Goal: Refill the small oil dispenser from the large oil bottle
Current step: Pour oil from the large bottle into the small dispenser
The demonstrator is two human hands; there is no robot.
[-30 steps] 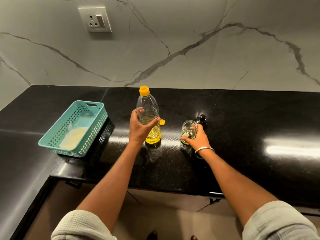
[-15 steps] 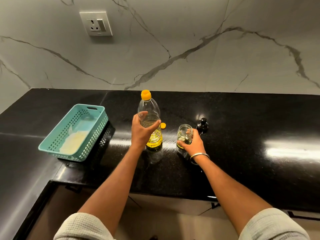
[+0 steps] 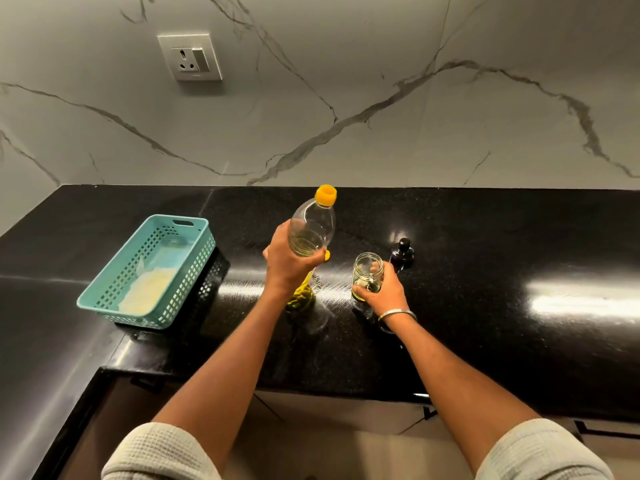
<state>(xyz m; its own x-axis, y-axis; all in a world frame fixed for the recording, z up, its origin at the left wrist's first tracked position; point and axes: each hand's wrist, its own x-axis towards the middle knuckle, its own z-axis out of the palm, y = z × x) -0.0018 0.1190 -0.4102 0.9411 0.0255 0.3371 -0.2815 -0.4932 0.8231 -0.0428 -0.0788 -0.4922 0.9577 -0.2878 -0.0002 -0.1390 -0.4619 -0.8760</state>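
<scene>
Head camera shows me the left hand [image 3: 289, 263] wrapped around the middle of the large oil bottle [image 3: 311, 233], which tilts a little to the right with its yellow neck [image 3: 326, 195] up, over the black counter [image 3: 485, 306]. I see the right hand [image 3: 382, 289] curled around the small glass jar [image 3: 367, 277], which stands open on the counter just right of the bottle, with a little oil inside. Behind the jar stands its black pump top [image 3: 402, 253], and a teal basket [image 3: 149, 271] sits well apart on the left.
</scene>
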